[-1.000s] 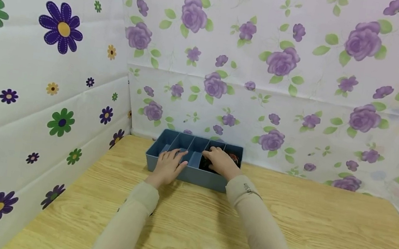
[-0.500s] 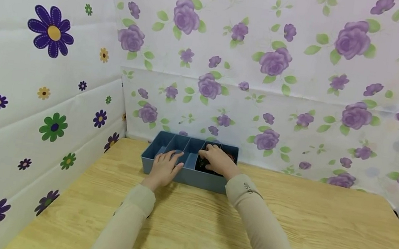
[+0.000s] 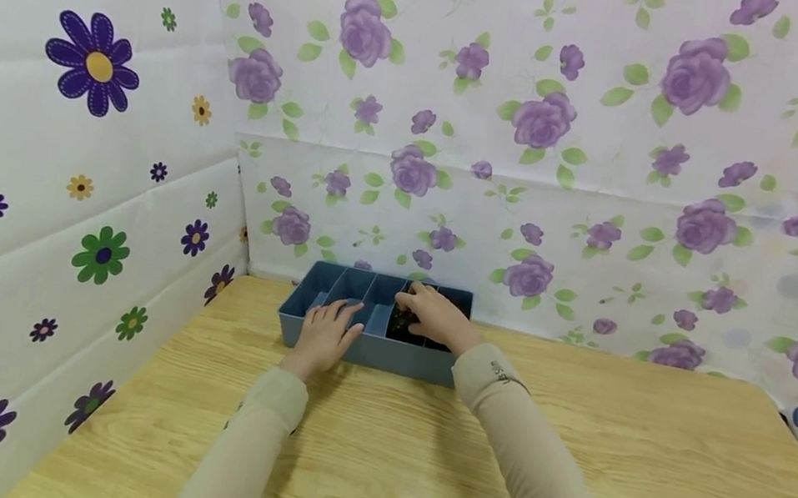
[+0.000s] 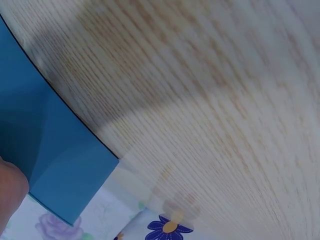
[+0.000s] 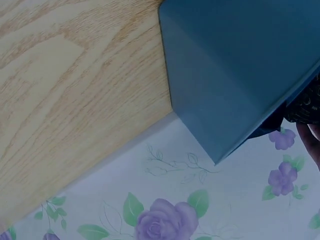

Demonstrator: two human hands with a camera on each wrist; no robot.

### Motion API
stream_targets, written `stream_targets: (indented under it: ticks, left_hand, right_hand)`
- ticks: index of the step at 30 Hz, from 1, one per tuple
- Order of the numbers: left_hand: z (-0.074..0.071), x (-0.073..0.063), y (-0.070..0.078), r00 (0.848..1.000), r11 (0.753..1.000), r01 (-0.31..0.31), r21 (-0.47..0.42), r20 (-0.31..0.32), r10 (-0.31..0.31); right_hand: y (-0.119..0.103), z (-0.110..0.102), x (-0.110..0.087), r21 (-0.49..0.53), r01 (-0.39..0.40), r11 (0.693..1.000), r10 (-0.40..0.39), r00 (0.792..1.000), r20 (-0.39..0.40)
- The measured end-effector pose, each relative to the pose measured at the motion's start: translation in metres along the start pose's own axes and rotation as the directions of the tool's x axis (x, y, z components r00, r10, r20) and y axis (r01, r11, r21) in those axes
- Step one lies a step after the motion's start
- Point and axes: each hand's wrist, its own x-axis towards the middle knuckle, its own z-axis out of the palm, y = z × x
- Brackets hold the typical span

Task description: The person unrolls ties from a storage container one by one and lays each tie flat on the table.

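A blue-grey divided box (image 3: 392, 357) stands on the wooden table against the back wall covering. My left hand (image 3: 324, 340) rests on its front rim toward the left, fingers loosely extended over the compartments. My right hand (image 3: 437, 320) reaches over the right part, fingers bent down into a compartment lined with dark stuff. Dark patterned cloth (image 5: 305, 105) shows past the box rim in the right wrist view, with my fingers (image 5: 311, 142) against it. How far they close round it is partly cut off. In the left wrist view one fingertip (image 4: 10, 187) touches the box wall.
The light wooden table (image 3: 606, 461) spreads in front of the box and to its right. A floral covering (image 3: 610, 142) rises close behind the box, and a daisy-print one (image 3: 112, 186) stands at the left.
The head view has shifted slightly, so the box sits a little further left. A reddish patch in the rightmost compartment no longer shows behind my right hand. My left hand stays on the rim.
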Motion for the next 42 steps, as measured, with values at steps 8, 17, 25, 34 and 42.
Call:
stream_targets:
  ticks: [8,17,25,34,42]
  left_hand:
    - [-0.002,-0.003,0.002,1.0,1.0,0.017,-0.006,0.019,-0.016]
    - [-0.002,0.002,0.0,1.0,1.0,-0.02,-0.016,-0.021,0.02]
    - [0.0,0.001,0.0,1.0,1.0,-0.018,-0.011,-0.015,0.018]
    - [0.007,0.0,-0.002,0.999,0.999,-0.034,0.006,-0.013,0.034]
    - [0.005,0.002,-0.002,0.999,0.999,-0.033,0.007,-0.022,0.033]
  right_hand:
    - [-0.001,-0.009,-0.003,0.001,0.014,1.0,-0.014,1.0,-0.019]
    - [0.005,-0.02,-0.014,0.084,-0.001,0.996,0.011,0.993,-0.122]
    - [0.009,-0.025,-0.025,0.154,0.012,0.988,0.024,0.974,-0.227]
    - [0.008,-0.032,-0.039,0.176,-0.008,0.984,0.049,0.973,-0.226]
    - [0.012,-0.038,-0.053,0.2,0.019,0.98,0.037,0.962,-0.269]
